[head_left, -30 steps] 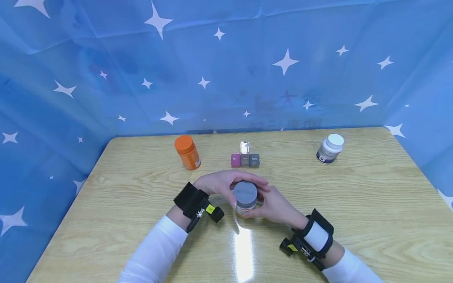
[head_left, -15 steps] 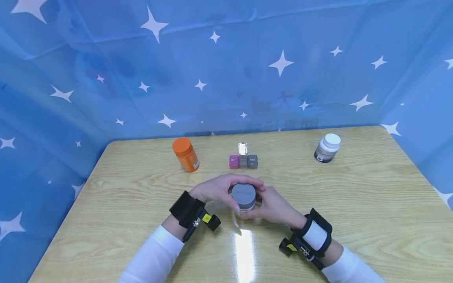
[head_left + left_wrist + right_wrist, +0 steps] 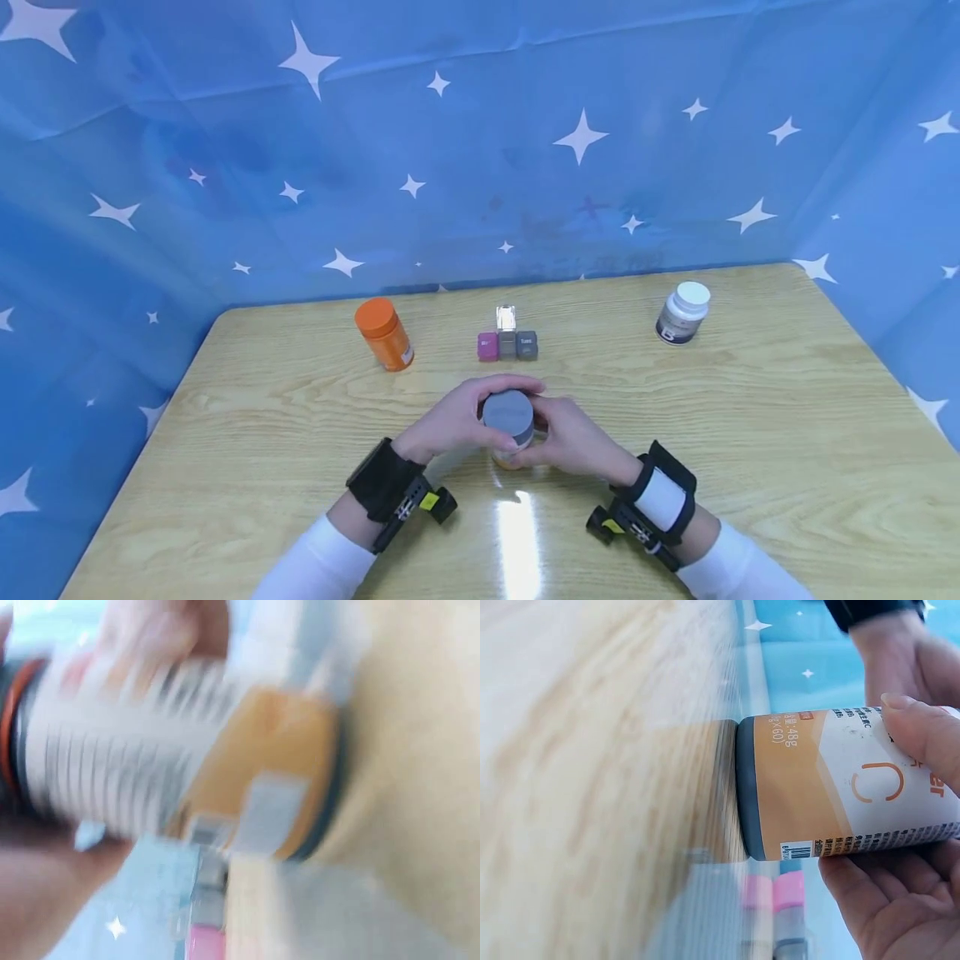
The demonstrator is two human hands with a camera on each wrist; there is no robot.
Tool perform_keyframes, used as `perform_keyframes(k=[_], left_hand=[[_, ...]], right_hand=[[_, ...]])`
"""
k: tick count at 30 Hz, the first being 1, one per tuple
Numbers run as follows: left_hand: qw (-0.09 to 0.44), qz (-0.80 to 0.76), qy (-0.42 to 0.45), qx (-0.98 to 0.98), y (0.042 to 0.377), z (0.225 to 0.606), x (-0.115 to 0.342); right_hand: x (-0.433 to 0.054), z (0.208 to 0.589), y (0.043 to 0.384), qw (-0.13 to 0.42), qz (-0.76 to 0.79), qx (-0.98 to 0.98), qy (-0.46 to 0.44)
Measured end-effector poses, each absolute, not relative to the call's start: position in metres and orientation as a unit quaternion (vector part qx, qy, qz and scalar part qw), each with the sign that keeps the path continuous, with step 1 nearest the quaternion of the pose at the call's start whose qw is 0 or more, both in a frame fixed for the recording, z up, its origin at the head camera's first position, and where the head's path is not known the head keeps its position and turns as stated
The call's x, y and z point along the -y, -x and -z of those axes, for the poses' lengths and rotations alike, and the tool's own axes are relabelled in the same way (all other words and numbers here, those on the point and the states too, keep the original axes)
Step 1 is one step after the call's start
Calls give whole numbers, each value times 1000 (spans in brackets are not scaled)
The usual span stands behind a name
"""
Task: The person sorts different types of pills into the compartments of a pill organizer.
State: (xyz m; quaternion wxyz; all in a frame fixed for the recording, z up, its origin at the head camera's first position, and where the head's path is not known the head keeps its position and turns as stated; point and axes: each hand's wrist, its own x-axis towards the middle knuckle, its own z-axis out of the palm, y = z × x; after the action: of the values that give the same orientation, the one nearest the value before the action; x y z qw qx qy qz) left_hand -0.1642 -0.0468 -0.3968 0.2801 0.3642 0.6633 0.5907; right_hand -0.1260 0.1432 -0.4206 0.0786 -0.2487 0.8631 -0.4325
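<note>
An upright vitamin bottle (image 3: 787,787) with a grey lid (image 3: 508,413) and an orange-and-white label stands between both hands near the middle of the table. My left hand (image 3: 459,417) grips the lid, thumb across its front and fingers curved round the back. Lower down, my right hand (image 3: 573,437) holds the bottle's body, thumb on one side and fingers on the other. In the right wrist view the dark base sits at the tabletop. The left wrist view is blurred but shows the label and an orange-red ring near the lid.
Beyond the hands stands a small pill organizer (image 3: 507,343) with magenta and grey boxes, one clear lid raised. An orange bottle (image 3: 385,335) is at the back left, a white-capped bottle (image 3: 683,313) at the back right. Behind the wooden table (image 3: 750,417) hangs a blue star-patterned cloth (image 3: 480,150).
My left hand has turned about the lid, its thumb passing from the left side to the front and its wrist swinging nearer. The right hand keeps its hold; the head view has shifted slightly.
</note>
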Motion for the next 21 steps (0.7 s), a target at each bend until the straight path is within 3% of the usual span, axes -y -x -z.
perform_keyframes(k=[4, 8, 15, 21], left_hand=[[195, -611, -273, -717, 136, 397, 46], [149, -614, -217, -744, 121, 397, 40], [116, -605, -183, -766, 114, 399, 31], [125, -599, -212, -762, 120, 403, 34]], right_hand=[[-143, 422, 126, 86, 437, -861, 248], [-144, 422, 126, 87, 437, -861, 245], [-145, 422, 126, 87, 433, -862, 247], [-146, 420, 126, 89, 437, -859, 252]])
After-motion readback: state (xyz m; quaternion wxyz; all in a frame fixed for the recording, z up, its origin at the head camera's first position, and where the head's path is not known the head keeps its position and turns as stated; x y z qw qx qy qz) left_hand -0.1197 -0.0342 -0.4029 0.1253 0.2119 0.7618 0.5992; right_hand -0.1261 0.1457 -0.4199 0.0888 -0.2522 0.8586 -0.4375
